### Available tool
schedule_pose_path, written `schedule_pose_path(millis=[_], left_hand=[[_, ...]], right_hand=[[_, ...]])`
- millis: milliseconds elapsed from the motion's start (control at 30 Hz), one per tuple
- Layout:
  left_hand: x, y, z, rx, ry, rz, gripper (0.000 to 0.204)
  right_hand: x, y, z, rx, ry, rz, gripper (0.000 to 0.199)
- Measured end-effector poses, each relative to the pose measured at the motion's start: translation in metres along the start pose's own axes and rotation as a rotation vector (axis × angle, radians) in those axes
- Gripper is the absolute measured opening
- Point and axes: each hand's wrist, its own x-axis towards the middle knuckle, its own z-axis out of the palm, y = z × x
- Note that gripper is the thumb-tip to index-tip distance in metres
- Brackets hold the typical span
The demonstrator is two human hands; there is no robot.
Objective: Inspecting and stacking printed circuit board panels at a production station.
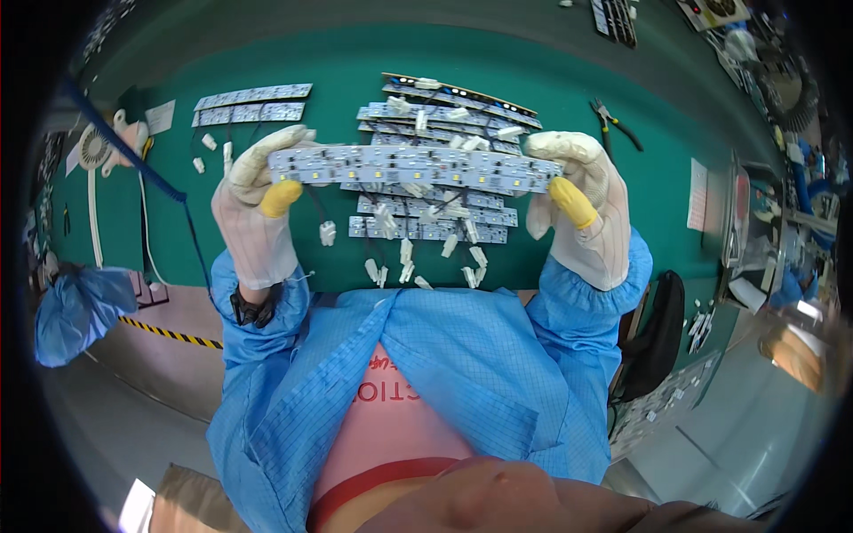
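I hold a long white LED circuit board strip [413, 167] level above the green mat, one end in each hand. My left hand [267, 178], in a white glove with a yellow thumb tip, pinches the left end. Its right end is gripped by my right hand [577, 182], gloved the same way. Small yellow LEDs and dark parts show on the face toward me. Beneath and behind it lies a stack of similar LED strips [426, 233] with dark wires. White plug connectors [407, 250] hang off the stack's near side. The strip hides the stack's middle.
Two more LED strips [251, 114] lie at the far left on the green mat [329, 62]. Pliers [615, 124] rest right of my right hand. A small white fan [96, 147] and a coiled blue cord [133, 151] are at left. A black chair [656, 338] stands at right.
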Motion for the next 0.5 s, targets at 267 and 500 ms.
schedule_pose_path(millis=[267, 500], left_hand=[[-0.006, 0.015, 0.008, -0.331, -0.143, 0.017, 0.049], [-0.007, 0.025, 0.013, -0.128, -0.171, 0.211, 0.053]], right_hand=[[0.009, 0.016, -0.007, 0.092, -0.016, -0.070, 0.057], [0.016, 0.026, -0.012, 0.065, -0.039, -0.040, 0.059]])
